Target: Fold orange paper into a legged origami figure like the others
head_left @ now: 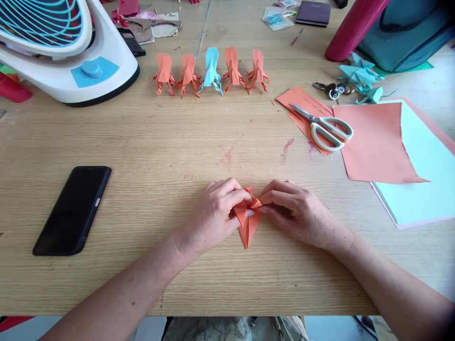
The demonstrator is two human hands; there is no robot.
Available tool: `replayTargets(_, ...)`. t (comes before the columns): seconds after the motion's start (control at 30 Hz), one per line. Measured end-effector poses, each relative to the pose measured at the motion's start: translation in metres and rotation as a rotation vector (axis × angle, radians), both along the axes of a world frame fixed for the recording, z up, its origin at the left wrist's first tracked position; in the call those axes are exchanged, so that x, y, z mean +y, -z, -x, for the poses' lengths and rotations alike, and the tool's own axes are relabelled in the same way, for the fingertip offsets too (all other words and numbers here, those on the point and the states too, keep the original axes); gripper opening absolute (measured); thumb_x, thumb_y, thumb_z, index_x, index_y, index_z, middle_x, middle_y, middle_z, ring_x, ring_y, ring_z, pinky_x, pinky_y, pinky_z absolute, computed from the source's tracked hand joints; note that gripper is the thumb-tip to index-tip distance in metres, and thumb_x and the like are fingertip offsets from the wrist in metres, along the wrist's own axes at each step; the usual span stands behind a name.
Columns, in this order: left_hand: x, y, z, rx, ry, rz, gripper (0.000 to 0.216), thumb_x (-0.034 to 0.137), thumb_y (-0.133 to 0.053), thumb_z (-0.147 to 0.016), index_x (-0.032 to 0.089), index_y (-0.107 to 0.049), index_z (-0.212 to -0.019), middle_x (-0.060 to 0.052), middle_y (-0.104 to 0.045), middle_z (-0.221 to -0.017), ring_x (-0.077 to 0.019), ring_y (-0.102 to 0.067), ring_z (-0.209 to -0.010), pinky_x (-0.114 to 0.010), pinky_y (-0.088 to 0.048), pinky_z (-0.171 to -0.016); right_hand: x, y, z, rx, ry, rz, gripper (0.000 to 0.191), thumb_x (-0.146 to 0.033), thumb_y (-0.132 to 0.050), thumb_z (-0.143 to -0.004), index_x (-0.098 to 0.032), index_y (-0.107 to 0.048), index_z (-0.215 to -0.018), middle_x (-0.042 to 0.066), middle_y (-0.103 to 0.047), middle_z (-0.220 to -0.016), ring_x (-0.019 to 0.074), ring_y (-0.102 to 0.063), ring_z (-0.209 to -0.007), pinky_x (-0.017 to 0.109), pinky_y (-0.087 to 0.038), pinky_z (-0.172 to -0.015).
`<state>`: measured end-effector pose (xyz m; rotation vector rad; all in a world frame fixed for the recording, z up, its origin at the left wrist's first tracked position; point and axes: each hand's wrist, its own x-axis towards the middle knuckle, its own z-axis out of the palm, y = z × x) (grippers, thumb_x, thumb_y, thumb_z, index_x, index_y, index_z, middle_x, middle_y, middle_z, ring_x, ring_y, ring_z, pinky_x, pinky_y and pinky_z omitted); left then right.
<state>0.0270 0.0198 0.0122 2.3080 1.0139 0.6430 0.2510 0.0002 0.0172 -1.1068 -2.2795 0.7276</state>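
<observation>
A partly folded orange origami paper [249,229] is held just above or on the table near its front edge, its pointed end toward me. My left hand [222,208] pinches it from the left, fingers over its upper part. From the other side my right hand [296,210] grips a small flap at its right edge between thumb and fingertips. Small folded flaps stick up between the two hands; my fingers hide part of them.
Several finished origami figures [212,71] stand in a row at the back. Scissors [327,127] lie on orange paper strips at the right, beside an orange sheet [373,142]. A phone [73,210] lies left, a white fan [103,61] behind it. Keys [334,90] and a pink bottle [355,28] are at the back right.
</observation>
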Motion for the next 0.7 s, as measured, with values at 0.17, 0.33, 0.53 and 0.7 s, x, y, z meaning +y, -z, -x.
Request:
replayTargets(0.17,0.001,-0.001,-0.001,0.039,-0.011,0.012,0.004,0.019,-0.070,-0.091,0.019,-0.068,-0.094,-0.002,-0.062,-0.095,-0.0177,-0.060,-0.087,-0.033,-0.045,-0.080,-0.003,0.000,0.004,-0.042,0.083,-0.024,0.007,-0.017,-0.057,-0.098,-0.019,-0.063,-0.096,0.003,-0.063,-0.088,0.0144,-0.057,-0.076,0.029,-0.042,-0.073)
replayTargets(0.33,-0.001,0.001,-0.003,0.067,-0.035,-0.045,0.014,0.015,-0.072,-0.088,0.018,-0.058,-0.090,0.000,-0.062,-0.090,-0.0178,-0.058,-0.082,-0.032,-0.043,-0.076,-0.006,-0.001,0.009,0.003,0.191,0.016,0.012,-0.013,-0.063,-0.093,-0.020,-0.058,-0.100,-0.002,-0.064,-0.083,0.0118,-0.057,-0.070,0.025,-0.043,-0.069)
replayTargets(0.53,-0.007,0.001,0.000,0.018,-0.029,-0.152,0.021,0.006,-0.064,-0.087,0.020,-0.048,-0.086,0.003,-0.061,-0.081,-0.0153,-0.057,-0.073,-0.030,-0.043,-0.072,-0.006,0.001,0.008,0.013,0.244,0.027,0.015,-0.011,-0.066,-0.089,-0.021,-0.054,-0.090,-0.005,-0.059,-0.074,0.0102,-0.051,-0.062,0.023,-0.041,-0.062)
replayTargets(0.7,-0.010,-0.004,0.009,0.115,0.098,-0.252,0.012,0.005,-0.057,-0.093,0.016,-0.058,-0.097,-0.004,-0.067,-0.092,-0.0188,-0.060,-0.086,-0.034,-0.049,-0.080,-0.004,0.001,0.008,0.024,0.191,-0.033,0.014,-0.011,-0.063,-0.092,-0.020,-0.055,-0.085,-0.003,-0.060,-0.076,0.0109,-0.053,-0.067,0.025,-0.041,-0.066)
